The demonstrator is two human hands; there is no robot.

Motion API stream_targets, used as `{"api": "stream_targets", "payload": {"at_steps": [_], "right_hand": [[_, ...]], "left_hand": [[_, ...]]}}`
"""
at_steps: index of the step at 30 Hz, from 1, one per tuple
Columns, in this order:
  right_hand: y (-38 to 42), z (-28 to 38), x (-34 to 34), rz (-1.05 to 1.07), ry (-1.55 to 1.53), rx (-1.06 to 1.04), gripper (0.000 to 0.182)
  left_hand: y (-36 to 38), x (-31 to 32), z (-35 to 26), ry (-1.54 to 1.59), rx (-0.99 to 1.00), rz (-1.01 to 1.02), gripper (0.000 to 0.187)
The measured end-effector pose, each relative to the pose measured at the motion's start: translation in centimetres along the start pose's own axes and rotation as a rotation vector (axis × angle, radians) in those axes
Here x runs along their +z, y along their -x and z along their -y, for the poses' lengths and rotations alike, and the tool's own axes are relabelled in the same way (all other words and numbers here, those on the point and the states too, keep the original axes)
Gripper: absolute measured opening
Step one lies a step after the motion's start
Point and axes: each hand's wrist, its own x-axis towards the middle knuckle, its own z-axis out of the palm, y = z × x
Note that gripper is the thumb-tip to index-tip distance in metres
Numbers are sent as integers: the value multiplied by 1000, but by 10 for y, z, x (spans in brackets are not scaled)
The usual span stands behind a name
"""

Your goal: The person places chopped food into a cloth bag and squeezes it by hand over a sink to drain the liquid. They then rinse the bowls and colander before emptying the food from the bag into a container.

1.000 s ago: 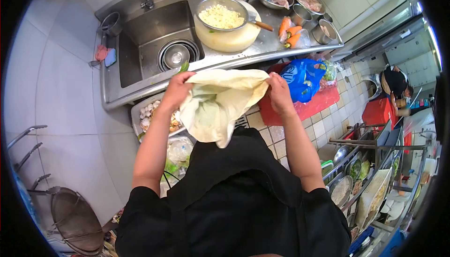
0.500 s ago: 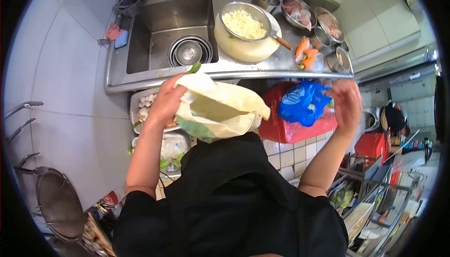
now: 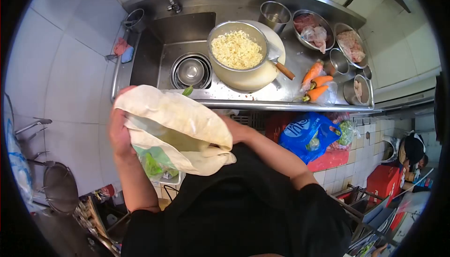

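A cream plastic bag [image 3: 176,128] with green leaves showing inside hangs in front of my body, below the steel counter's edge. My left hand [image 3: 119,133] grips the bag's left side. My right hand [image 3: 232,128] is mostly hidden behind the bag's right end, and its fingers cannot be seen; it seems to reach under or into the bag. A green leaf tip [image 3: 188,90] pokes up at the top of the bag.
The steel sink [image 3: 154,46] holds stacked bowls [image 3: 191,71]. A colander of chopped pale food [image 3: 236,50] sits on a white tub. Carrots [image 3: 315,81] and metal bowls of meat [image 3: 311,29] lie on the right. A blue bag [image 3: 304,135] rests on a red crate below.
My right hand came back from the blue bag and went to the cream bag. The bag moved left and lower. The view turned left.
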Motion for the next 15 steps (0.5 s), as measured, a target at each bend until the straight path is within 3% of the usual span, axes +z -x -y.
{"api": "stream_targets", "payload": {"at_steps": [3,4,6,7,8,9,11,12,15], "right_hand": [[-34,19,-3,54,-69,-79,43],[-38,22,-14,127,-223,-48,40],[-35,20,-48,219,-120,25,40],[-26,15,-73,193,-151,71,47],[-15,-27,-87,84,-337,138,47],[-3,-51,-109,-143,-621,411,46],[14,-73,-143,-591,-611,796,70],[13,-72,-156,-634,-662,865,81],[-3,-100,-167,-698,-757,880,75]], "left_hand": [[-6,34,-19,-437,154,-208,39],[-6,32,-19,-447,156,-217,39],[-1,-2,-21,-513,61,-398,35],[5,-25,-18,-494,46,-389,31],[13,-36,-14,-497,49,-399,31],[23,-45,-10,-476,-20,-430,28],[34,-54,6,-457,-93,-471,25],[39,-56,14,-472,-117,-477,22],[38,-49,38,-415,-186,-479,16]]}}
